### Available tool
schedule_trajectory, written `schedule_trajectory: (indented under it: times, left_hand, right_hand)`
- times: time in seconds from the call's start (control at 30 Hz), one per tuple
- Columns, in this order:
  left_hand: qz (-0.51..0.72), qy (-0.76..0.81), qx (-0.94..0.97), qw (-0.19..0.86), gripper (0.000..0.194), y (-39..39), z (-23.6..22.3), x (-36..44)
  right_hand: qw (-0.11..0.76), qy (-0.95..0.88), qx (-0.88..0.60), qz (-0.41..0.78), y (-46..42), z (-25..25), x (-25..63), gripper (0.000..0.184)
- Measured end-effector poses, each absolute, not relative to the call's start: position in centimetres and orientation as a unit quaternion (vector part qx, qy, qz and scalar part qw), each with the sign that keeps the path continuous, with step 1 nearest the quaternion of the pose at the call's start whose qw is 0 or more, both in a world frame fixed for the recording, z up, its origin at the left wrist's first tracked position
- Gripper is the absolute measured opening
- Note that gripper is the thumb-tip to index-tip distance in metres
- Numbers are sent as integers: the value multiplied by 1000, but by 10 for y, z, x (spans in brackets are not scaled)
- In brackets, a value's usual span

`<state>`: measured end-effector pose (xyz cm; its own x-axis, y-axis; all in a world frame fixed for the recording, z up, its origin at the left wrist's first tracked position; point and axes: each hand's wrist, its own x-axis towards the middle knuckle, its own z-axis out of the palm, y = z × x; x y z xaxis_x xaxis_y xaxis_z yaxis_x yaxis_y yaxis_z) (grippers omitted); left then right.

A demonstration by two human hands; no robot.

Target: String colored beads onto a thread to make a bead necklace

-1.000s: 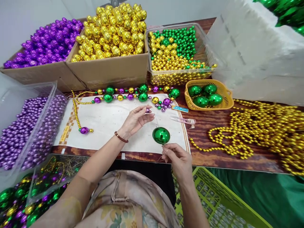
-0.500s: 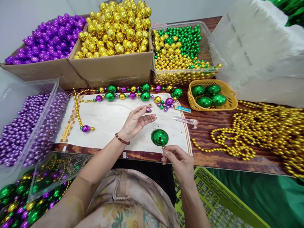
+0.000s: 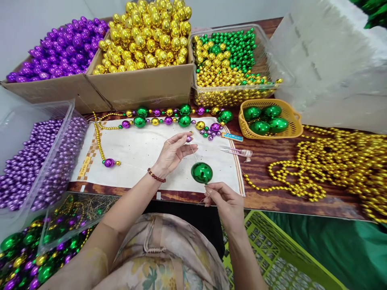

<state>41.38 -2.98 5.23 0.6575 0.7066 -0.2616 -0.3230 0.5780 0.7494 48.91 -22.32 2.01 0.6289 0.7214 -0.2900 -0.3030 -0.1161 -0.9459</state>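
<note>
Between thumb and fingers, my left hand (image 3: 173, 153) pinches a small purple bead (image 3: 189, 139), with a gold bead (image 3: 191, 133) just above it. A thin string (image 3: 194, 153) runs from there down to a large shiny green bead (image 3: 202, 172). My right hand (image 3: 225, 201) is closed on the string right beneath the green bead; its fingertips hide the end. Farther left on the white towel (image 3: 145, 149) lies a gold bead strand (image 3: 98, 141) ending in a purple bead (image 3: 109, 162). A strung necklace (image 3: 168, 120) of green, gold and purple beads stretches along the towel's far edge.
Cardboard boxes hold purple beads (image 3: 66, 48) and gold beads (image 3: 148, 36). A clear bin (image 3: 196, 90), a yellow basket (image 3: 242, 125) of green beads, scissors (image 3: 236, 152) and gold strands (image 3: 332, 169) are to the right. Small purple beads (image 3: 33, 161) fill a left bin.
The green bead and my right hand have shifted very slightly up and left. Both hands keep the same grips.
</note>
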Motion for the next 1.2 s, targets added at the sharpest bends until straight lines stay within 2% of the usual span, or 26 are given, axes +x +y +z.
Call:
schedule_trajectory:
  times: [0.17,0.27,0.43,0.5,0.57,0.63,0.8,0.87,0.93,1.07,1.2]
  left_hand:
    - [287,270,354,848,27,-36,51,414]
    - [265,282,340,857,23,-50,47,418]
    - [310,329,287,845,31,-73,41,431]
    - [304,337,319,832,31,-74,40,434]
    - [262,303,399,825,27,-72,39,435]
    - [199,248,496,808,21,-70,38,433]
    - [91,184,620,757,16,-70,44,422]
    - [50,177,626,758,16,-67,51,418]
    - [26,173,622,763,16,-62,58,414]
    - [24,180,609,772,16,-52,73,404]
    - [-44,156,643,749,16,-32,85,380]
  right_hand:
    - [654,-155,-630,388,-214,19,486,28]
    - [664,-161,-623,381,-200,17,480,30]
    - [639,-217,-632,382,-190,14,476,30]
    - [606,-264,-658,361,-194,16,486,28]
    - [599,-262,-699,290,-196,18,502,27]
    - [630,-231,-706,227,-193,22,519,26]
    - [736,-162,-616,227,-177,39,546,17]
    - [781,-100,-589,184,-175,46,550,23]
    - [784,-89,-579,205,-174,50,547,30]
    - [734,-179,-560,342,-173,50,527,30]
    - [765,-182,-531,316,-177,51,531,36]
